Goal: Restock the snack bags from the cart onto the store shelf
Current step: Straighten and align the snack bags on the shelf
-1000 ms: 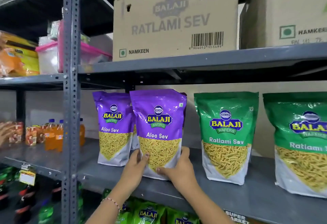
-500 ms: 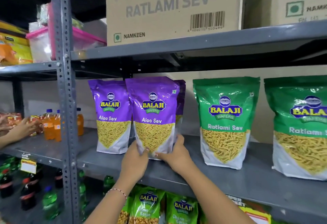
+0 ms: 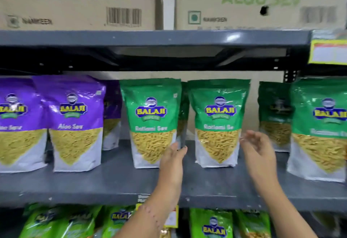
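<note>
Both hands, the left hand (image 3: 173, 159) and right hand (image 3: 258, 149), reach with open, empty fingers either side of a standing green bag (image 3: 217, 123), which a careless knock could topple off the shelf (image 3: 93, 183)

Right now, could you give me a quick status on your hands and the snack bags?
Left hand open, right hand open, both empty. Flanking green Ratlami Sev bag upright on shelf. Nothing in the way.
</note>
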